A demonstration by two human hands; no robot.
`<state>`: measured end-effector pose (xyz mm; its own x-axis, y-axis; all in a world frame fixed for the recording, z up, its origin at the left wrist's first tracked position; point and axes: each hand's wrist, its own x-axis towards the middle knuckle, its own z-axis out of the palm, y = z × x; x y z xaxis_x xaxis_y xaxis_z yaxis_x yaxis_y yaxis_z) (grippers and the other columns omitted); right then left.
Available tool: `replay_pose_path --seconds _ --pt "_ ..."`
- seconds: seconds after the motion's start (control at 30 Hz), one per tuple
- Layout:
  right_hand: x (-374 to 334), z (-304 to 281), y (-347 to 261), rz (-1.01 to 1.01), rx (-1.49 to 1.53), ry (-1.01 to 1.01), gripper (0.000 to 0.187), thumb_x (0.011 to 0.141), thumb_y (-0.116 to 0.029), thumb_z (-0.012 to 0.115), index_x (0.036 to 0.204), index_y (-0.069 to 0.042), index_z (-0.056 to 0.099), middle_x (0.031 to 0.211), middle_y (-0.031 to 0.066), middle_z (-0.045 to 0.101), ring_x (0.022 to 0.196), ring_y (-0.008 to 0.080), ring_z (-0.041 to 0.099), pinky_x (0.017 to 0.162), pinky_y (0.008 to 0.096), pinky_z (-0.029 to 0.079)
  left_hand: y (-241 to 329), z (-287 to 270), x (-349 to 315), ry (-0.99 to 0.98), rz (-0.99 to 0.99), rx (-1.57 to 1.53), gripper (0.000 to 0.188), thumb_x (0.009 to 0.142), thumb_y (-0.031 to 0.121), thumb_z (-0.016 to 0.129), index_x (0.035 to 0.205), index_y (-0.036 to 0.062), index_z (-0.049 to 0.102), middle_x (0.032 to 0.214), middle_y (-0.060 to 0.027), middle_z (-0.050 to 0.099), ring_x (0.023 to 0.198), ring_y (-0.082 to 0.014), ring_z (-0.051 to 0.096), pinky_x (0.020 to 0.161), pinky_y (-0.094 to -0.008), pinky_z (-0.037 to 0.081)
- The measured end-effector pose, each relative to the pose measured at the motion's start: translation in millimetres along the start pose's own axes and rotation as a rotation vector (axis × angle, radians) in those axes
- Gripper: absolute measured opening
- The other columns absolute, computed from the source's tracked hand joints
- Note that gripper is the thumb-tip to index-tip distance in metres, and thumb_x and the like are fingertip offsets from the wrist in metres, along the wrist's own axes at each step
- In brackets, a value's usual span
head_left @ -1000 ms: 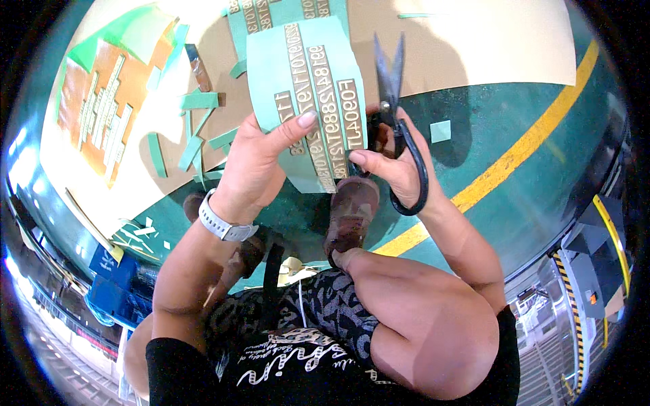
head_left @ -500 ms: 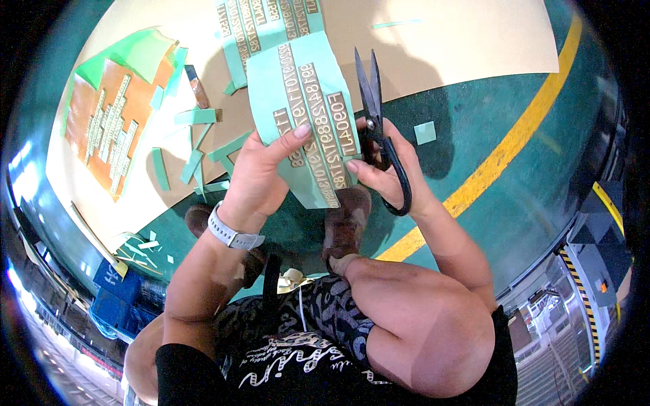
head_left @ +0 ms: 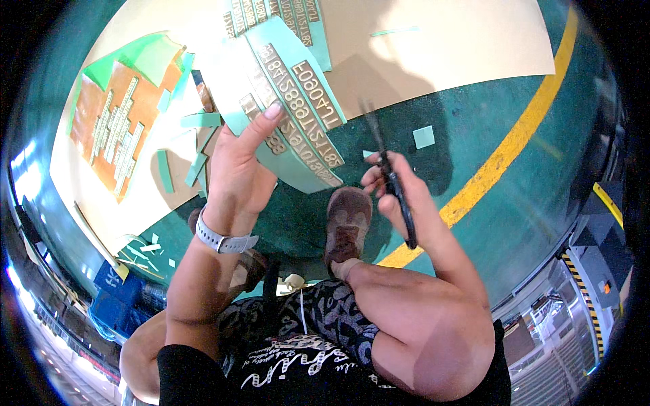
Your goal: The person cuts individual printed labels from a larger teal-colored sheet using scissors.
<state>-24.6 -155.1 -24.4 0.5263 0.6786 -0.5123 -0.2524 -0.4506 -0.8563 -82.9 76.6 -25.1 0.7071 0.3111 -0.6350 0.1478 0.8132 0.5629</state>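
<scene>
My left hand [head_left: 240, 166] grips a light green sheet [head_left: 301, 145] by its near left edge, thumb on top. Rows of raised, mirrored characters run along the sheet, which is tilted and slightly curved. A black pair of scissors [head_left: 384, 161] is in my right hand [head_left: 416, 196], to the right of the sheet and apart from it. The blades point away from me and are smeared by motion. A small pale green scrap [head_left: 368, 154] shows beside my right fingertips; I cannot tell whether they touch it.
A broad tan board [head_left: 467, 51] lies on the green floor, bearing another green character sheet [head_left: 319, 59], an orange sheet [head_left: 127, 84] with raised lettering and several green offcuts [head_left: 201, 120]. A square scrap [head_left: 424, 137] lies near the yellow floor line [head_left: 497, 159]. My brown shoe [head_left: 349, 216] is below the sheet.
My right hand has come away from the sheet and moved down and right with the scissors. The sheet has shifted left and turned in my left hand. A small scrap now shows by my right fingers.
</scene>
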Motion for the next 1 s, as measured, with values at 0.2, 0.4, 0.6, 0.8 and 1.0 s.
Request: replay_pose_path --seconds 0.2,0.4,0.6,0.8,1.0 --pt "3 9 -25 -0.014 0.026 -0.090 0.079 0.075 -0.055 0.064 0.124 0.001 0.035 0.086 0.0103 0.055 0.074 0.0199 0.055 0.070 0.0302 0.048 -4 10 -10 0.014 -0.005 0.001 0.044 0.086 0.009 0.057 0.126 0.0019 0.043 0.118 -0.0104 0.056 0.106 -0.0226 0.056 0.090 -0.0388 0.047" --pt "2 12 -29 0.062 0.066 -0.060 0.085 0.071 -0.063 0.061 0.122 0.001 0.038 0.088 0.0079 0.054 0.074 0.0140 0.052 0.068 0.0258 0.045 -7 16 -18 0.002 -0.005 -0.010 0.041 0.085 0.009 0.059 0.124 0.0027 0.046 0.116 -0.0092 0.057 0.105 -0.0216 0.056 0.090 -0.0376 0.046" --pt "-1 11 -24 0.005 0.031 -0.049 0.078 0.076 -0.060 0.060 0.120 0.001 0.038 0.084 0.0091 0.055 0.071 0.0164 0.055 0.066 0.0288 0.048 -8 20 -21 0.013 0.017 -0.074 0.035 0.084 0.005 0.061 0.117 0.0003 0.051 0.110 -0.0091 0.061 0.100 -0.0180 0.058 0.086 -0.0343 0.047" --pt "-3 13 -23 -0.008 0.028 -0.037 0.079 0.077 -0.062 0.056 0.119 0.002 0.038 0.085 0.0094 0.055 0.072 0.0164 0.055 0.066 0.0287 0.047 -9 22 -23 0.003 0.031 -0.072 0.033 0.084 0.005 0.061 0.116 0.0003 0.053 0.109 -0.0086 0.061 0.099 -0.0173 0.058 0.086 -0.0331 0.046" --pt "-3 13 -26 -0.001 0.051 -0.037 0.078 0.079 -0.063 0.052 0.118 0.003 0.038 0.086 0.0094 0.056 0.072 0.0154 0.054 0.066 0.0276 0.046 -8 25 -25 0.024 0.023 -0.067 0.031 0.084 0.006 0.061 0.114 0.0011 0.054 0.108 -0.0083 0.062 0.099 -0.0168 0.058 0.086 -0.0326 0.047"
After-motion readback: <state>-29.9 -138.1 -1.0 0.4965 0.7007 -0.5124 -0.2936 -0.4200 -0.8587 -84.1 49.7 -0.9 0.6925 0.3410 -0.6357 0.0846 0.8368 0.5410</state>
